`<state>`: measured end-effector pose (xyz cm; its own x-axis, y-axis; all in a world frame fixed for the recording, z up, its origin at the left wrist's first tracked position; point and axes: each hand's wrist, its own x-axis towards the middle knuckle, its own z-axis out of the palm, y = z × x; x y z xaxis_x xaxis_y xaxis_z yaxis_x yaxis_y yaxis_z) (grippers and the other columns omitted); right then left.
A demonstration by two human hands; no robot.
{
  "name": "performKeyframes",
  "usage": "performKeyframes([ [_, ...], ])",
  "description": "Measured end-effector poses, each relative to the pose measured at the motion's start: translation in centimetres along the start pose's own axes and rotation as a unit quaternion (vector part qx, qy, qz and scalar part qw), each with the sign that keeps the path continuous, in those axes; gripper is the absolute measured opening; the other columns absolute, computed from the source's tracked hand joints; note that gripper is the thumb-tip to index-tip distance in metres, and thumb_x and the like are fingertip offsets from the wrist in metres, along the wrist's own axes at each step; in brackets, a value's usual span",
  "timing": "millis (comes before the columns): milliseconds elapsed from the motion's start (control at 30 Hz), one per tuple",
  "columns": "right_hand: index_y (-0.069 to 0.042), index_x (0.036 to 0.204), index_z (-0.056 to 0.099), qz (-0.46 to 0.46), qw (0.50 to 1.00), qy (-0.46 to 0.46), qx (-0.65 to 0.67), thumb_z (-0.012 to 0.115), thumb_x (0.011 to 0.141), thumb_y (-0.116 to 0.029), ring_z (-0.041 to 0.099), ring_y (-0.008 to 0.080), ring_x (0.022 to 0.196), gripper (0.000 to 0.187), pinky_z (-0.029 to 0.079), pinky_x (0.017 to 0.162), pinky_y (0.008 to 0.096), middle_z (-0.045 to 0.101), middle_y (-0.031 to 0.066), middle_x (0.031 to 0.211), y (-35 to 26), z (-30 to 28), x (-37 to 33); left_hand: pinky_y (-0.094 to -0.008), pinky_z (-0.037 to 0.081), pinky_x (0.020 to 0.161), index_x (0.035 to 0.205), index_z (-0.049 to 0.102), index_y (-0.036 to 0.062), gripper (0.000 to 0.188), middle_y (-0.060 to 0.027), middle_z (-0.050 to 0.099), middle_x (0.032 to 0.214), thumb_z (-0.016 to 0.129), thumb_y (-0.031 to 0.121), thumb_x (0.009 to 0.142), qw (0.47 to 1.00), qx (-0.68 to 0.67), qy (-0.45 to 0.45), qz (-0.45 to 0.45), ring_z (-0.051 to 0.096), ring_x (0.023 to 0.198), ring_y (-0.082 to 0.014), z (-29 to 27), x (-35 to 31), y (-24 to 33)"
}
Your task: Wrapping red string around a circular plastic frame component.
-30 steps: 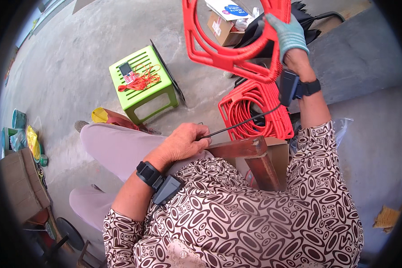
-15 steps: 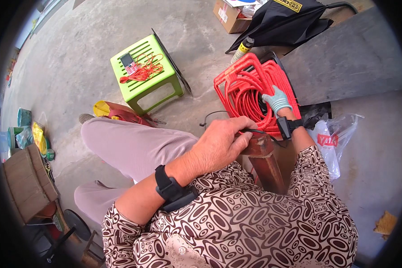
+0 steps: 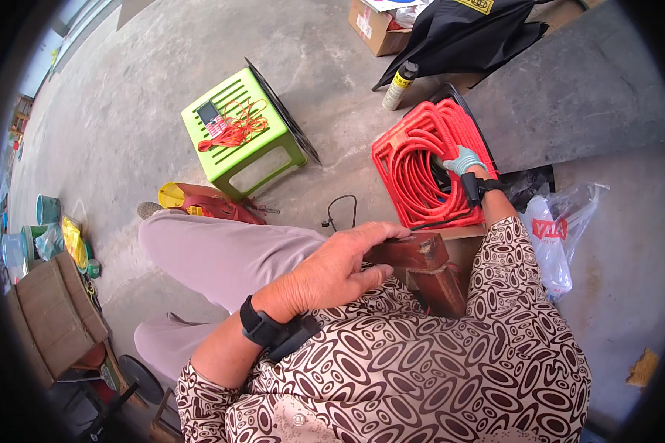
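Left hand (image 3: 332, 272): thumb and fingers apart, touching brown wooden bar (image 3: 425, 252). Right hand (image 3: 465, 162), gloved: on red frames (image 3: 455, 122), finger closure not discernible. Frames: 1 ring-centred stack, beside grey board's (image 3: 576, 96) left edge.

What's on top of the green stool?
A keypad phone and a tangled red cord lie on the green stool. The bits of its top right underneath them are covered, so those can't be seen.

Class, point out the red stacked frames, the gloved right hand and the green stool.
Red stacked frames (image 3: 406, 173): head view, on the curved rings.
Gloved right hand (image 3: 464, 160): head view, on the glove's back.
Green stool (image 3: 236, 84): head view, on the slatted seat.
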<state>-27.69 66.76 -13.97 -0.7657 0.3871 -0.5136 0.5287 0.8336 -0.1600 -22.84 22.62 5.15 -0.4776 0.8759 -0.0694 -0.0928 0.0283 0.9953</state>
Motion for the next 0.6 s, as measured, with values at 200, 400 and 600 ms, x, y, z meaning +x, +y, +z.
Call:
performKeyframes([
  [200, -0.002, 0.125, 0.052, 0.025, 0.981, 0.124, -0.146, 0.077, 0.076, -0.034, 0.062, 0.0388, 0.107, 0.064, 0.051, 0.088, 0.0474, 0.061, 0.0246, 0.118, -1.9, -0.4, -4.1, -0.0316, 0.048, 0.094, 0.129, 0.051, 0.0015, 0.041, -0.0099, 0.057, 0.123, 0.063, 0.004, 0.090, 0.998, 0.046, 0.040, -0.035, 0.056, 0.113, -0.0174, -0.7, -0.6, -1.6],
  [400, -0.005, 0.110, 0.059, -0.122, 0.963, 0.193, -0.144, 0.071, 0.081, -0.032, 0.065, 0.0375, 0.095, 0.041, 0.052, 0.081, 0.0458, 0.066, 0.0213, 0.100, -9.8, -2.8, -4.2, -0.0250, 0.048, 0.090, 0.122, 0.056, -0.0015, 0.031, -0.0035, 0.064, 0.105, 0.061, 0.005, 0.092, 0.984, -0.132, 0.089, -0.076, 0.059, 0.099, -0.0104, -3.1, -4.0, -1.9],
  [600, -0.003, 0.102, 0.067, -0.307, 0.950, 0.047, -0.021, 0.067, 0.079, -0.040, 0.067, 0.0346, 0.091, 0.044, 0.051, 0.082, 0.0401, 0.069, 0.0200, 0.096, -22.8, -3.1, -0.9, -0.0266, 0.051, 0.086, 0.120, 0.059, 0.0011, 0.029, -0.0050, 0.066, 0.107, 0.063, 0.006, 0.091, 0.953, -0.134, 0.265, -0.060, 0.061, 0.097, -0.0110, -5.4, -13.1, -1.7],
])
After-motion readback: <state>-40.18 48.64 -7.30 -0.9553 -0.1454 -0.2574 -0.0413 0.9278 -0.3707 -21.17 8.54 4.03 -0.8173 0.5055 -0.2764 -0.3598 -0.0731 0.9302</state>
